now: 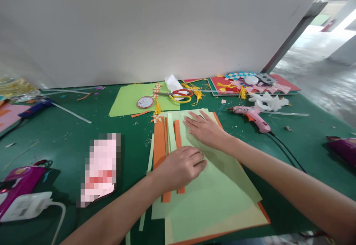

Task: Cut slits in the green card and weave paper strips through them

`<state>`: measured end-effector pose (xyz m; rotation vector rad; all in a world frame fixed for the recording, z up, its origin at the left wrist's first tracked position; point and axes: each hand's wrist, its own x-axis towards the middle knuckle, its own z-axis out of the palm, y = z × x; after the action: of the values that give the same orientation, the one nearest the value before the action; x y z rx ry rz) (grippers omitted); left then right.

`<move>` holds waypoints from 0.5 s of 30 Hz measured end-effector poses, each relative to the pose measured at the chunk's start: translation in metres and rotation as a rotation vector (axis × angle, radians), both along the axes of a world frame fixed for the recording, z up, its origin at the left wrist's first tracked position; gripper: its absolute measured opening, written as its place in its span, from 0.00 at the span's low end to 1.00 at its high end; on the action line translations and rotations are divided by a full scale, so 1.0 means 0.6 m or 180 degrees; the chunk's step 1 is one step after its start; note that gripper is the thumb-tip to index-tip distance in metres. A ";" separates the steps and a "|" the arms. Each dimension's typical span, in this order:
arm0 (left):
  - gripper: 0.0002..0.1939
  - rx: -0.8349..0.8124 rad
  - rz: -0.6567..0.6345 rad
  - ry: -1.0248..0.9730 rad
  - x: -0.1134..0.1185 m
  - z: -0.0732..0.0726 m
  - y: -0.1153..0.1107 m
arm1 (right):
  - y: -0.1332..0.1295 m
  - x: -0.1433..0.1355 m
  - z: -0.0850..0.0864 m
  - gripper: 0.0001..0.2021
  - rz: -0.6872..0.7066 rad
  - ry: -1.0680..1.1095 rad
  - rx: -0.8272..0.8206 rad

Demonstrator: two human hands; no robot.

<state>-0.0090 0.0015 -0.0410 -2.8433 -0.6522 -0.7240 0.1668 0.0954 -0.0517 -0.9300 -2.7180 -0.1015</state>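
My right hand [206, 129] lies flat with fingers spread on a pale green paper sheet [222, 189], near its top edge. A small dark thing shows by its fingertips, too little of it visible to name. Lower down, my left hand [182, 165] is closed, fingers curled against the same sheet; whatever it pinches is hidden. Beneath the left wrist and beside the sheet lie orange paper strips [178, 137] and a light green strip [171, 135]. Orange paper [159, 141] shows under the stack's left side.
Beyond the stack are scissors [182, 95], a round tape roll [145, 102] and bright green paper [125, 96]. A pink glue gun [254, 118] with a black cord lies right. To the left are a blurred-out phone [101, 167] and a white plug adapter [26, 206].
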 end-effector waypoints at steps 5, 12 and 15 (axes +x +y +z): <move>0.07 -0.0164 -0.0322 0.0227 0.001 0.006 -0.003 | 0.025 -0.012 0.001 0.19 0.0063 -0.0136 0.0067; 0.07 -0.0230 -0.0383 0.0160 0.004 0.006 -0.001 | 0.042 -0.031 0.005 0.18 -0.0026 -0.0063 0.0036; 0.09 -0.0390 -0.0256 0.0086 0.005 0.001 -0.003 | 0.039 -0.022 0.026 0.19 -0.0197 0.0091 0.0058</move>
<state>-0.0059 -0.0002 -0.0403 -3.0011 -0.6009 -0.6786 0.1536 0.1190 -0.0363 -1.0028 -2.6583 -0.1239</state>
